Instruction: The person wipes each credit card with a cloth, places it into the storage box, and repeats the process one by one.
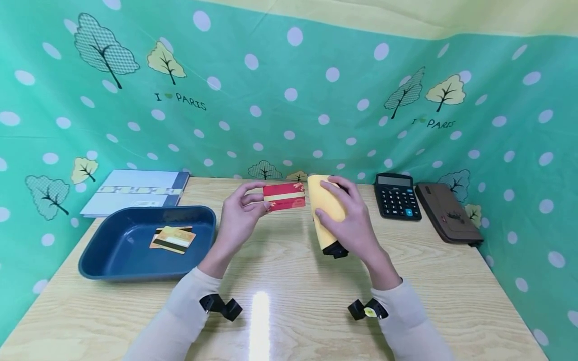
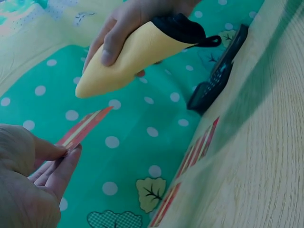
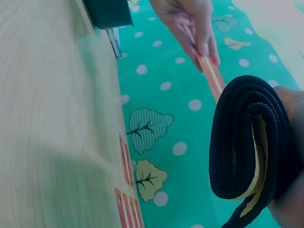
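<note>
Red card point(image 1: 286, 196), one: pale lengthwise band, pinched at its left end by my left hand point(image 1: 237, 215), mid-frame in the head view. Yellow cloth point(image 1: 322, 200), one: black-edged, rolled in layers, tilted, gripped in my right hand point(image 1: 355, 220), just right of centre.

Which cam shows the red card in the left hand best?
Head view: the red card faces the camera, pale stripe plain, left hand covering one end. Left wrist shows it steeply slanted; right wrist shows a narrow strip, partly hidden behind the yellow roll.
</note>
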A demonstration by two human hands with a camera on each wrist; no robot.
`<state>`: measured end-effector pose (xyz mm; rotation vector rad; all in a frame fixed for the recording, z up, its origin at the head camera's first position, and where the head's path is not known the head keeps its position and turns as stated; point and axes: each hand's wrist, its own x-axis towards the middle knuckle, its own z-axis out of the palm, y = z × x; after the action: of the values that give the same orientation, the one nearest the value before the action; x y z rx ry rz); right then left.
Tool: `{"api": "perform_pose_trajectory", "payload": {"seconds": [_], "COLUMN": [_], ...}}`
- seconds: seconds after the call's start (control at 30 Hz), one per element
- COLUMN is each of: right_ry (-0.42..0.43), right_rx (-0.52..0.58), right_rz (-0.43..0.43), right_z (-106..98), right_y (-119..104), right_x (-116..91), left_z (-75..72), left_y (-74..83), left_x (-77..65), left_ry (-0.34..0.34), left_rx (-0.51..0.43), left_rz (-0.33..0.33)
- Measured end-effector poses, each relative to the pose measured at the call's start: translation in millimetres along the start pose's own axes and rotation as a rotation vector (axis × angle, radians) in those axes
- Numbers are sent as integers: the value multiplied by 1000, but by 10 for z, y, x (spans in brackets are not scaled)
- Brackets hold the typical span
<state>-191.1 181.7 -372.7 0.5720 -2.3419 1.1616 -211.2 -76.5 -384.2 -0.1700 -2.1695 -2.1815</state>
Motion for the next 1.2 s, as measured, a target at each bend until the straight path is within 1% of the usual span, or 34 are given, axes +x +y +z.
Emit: {"api": "perform_pose_trajectory", "payload": {"seconds": [0.17, 0.43, 0.63, 0.8, 0.93, 1.2], "right_ry": [-26, -29, -43, -47, -52, -72], "right_rx": [-11, -26, -35, -37, -28, -36], "right_rz": [-16, -15, -20, -27, -30, -66], "right_z": [76, 110, 165, 196, 223, 295], "right_y": [-18, -26, -36, -57, -80, -166], "right_x": [-19, -39, -51, -60, -69, -97], "left_z": [29, 83, 112, 133, 146, 180], "left_y": [-4, 30, 14, 0, -7, -32], "left_x": [-8, -47, -59, -67, -73, -94], "left_ry": [-13, -38, -54, -53, -55, -92], "left_rx": [-52, -146, -163, -180, -188, -190], "left_rz": [-9, -52, -51, -57, -49, -40]}}
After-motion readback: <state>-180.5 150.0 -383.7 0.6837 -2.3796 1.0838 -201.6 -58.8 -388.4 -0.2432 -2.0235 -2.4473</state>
